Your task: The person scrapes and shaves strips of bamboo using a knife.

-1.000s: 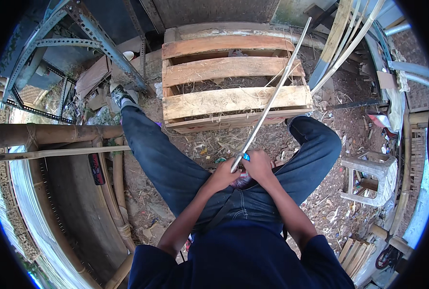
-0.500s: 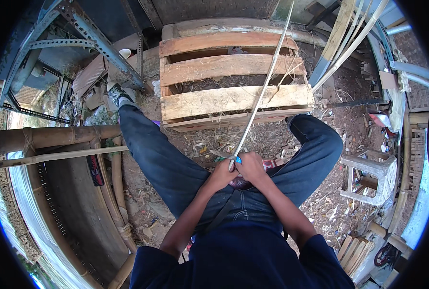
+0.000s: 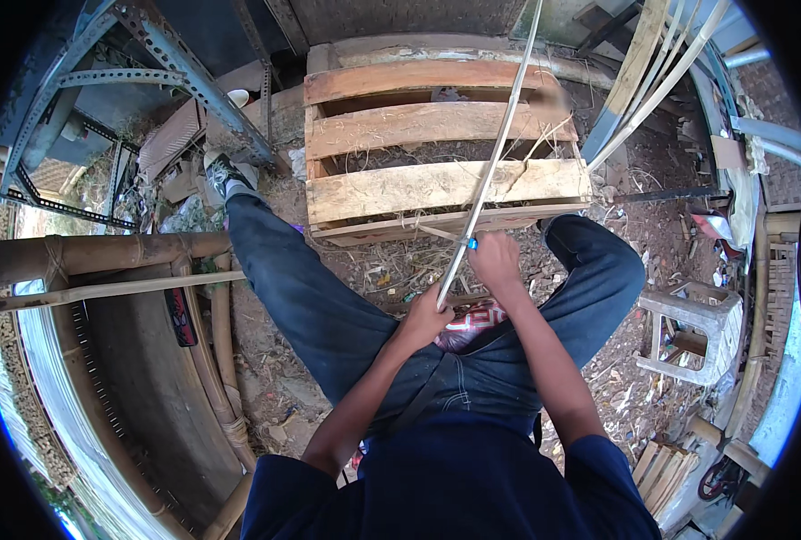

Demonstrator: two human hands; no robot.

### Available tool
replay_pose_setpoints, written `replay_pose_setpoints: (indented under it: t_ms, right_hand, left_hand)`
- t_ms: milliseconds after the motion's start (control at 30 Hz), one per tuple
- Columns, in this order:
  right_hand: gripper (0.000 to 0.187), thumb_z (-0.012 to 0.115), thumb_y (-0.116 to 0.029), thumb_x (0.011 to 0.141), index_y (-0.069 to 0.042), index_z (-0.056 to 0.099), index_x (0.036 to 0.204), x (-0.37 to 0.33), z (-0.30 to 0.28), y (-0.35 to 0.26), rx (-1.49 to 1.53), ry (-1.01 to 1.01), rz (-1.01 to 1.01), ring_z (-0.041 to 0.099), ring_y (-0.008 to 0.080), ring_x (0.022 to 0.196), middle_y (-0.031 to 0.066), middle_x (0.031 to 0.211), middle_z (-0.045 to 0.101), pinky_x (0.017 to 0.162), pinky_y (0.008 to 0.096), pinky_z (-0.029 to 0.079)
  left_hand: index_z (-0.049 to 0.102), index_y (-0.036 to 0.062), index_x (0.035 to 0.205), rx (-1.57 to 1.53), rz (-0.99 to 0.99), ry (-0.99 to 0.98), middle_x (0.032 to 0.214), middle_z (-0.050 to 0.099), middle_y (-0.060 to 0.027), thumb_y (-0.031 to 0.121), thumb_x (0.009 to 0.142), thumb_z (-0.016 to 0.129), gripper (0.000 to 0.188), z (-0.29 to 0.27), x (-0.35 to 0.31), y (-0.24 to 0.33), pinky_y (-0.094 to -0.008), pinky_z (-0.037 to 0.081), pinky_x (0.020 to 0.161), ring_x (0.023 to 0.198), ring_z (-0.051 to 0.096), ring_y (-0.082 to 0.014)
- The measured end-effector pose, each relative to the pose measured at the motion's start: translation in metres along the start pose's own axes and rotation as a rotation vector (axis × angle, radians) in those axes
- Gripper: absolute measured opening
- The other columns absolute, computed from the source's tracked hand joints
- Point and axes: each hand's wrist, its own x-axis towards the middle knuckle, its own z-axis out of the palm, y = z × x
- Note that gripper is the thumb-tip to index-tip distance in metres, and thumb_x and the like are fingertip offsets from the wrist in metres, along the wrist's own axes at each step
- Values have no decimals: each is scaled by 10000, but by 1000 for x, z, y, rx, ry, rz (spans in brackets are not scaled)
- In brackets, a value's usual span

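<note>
A long, pale bamboo strip [image 3: 499, 148] slants from my lap up past the slatted wooden crate. My left hand [image 3: 425, 319] is closed round its lower end, close to my thighs. Farther up the strip, my right hand [image 3: 496, 258] is closed on a knife [image 3: 471, 244]; a bit of blue shows at its handle. The thin blade points left and crosses the strip, though its edge is hard to make out. A red and white patterned cloth or wrapper [image 3: 478, 317] lies in my lap under the strip.
The wooden crate [image 3: 400, 184] stands in front between my feet. At right are a worn stool [image 3: 693, 333] and leaning bamboo and wood strips [image 3: 634, 90]. A perforated metal frame [image 3: 184, 72] stands far left; a bamboo bench frame [image 3: 103, 256] is beside my left leg. Litter covers the ground.
My right hand with the knife has moved up and away along the strip, apart from my left hand. The left hand stays near my lap, still round the strip.
</note>
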Motion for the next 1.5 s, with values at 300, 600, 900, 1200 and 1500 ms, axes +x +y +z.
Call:
replay_pose_setpoints:
  t_ms: [300, 600, 900, 1200, 1500]
  right_hand:
    - [287, 539, -222, 821, 23, 671, 750, 63, -62, 113, -183, 229, 302, 645, 428, 733, 258, 761, 647, 686, 496, 516]
    - [221, 636, -213, 748, 4, 671, 723, -68, -13, 12, 167, -238, -24, 630, 417, 684, 259, 676, 610, 689, 492, 512]
    - [233, 594, -193, 801, 11, 662, 709, -42, 2, 18, -4, -94, 66, 639, 420, 676, 257, 701, 626, 653, 499, 516]
    - [284, 621, -209, 795, 60, 650, 706, 2, -36, 39, 53, -167, 22, 621, 458, 720, 294, 710, 609, 701, 502, 505]
    - [238, 614, -188, 772, 35, 662, 708, -73, -18, -25, 230, -360, -9, 617, 443, 699, 288, 692, 599, 702, 501, 497]
  left_hand:
    - [405, 49, 791, -124, 46, -78, 633, 383, -2, 43, 785, 633, 228, 4, -42, 2, -297, 368, 503, 566, 422, -88]
    - [393, 68, 799, -350, -123, -149, 646, 413, 32, 9, 836, 615, 233, 11, -9, 0, -248, 319, 433, 511, 399, -37]
    - [432, 16, 831, -59, -27, -115, 628, 429, -29, 28, 750, 621, 205, 8, -16, 8, -305, 358, 524, 572, 424, -119]
    - [440, 8, 827, -39, -41, -61, 631, 444, -67, 61, 742, 639, 223, 10, -16, 7, -347, 384, 559, 578, 444, -177]
    - [510, 3, 907, -216, 3, -97, 675, 456, -4, 92, 775, 683, 235, 11, -12, -3, -301, 378, 560, 626, 429, -106]
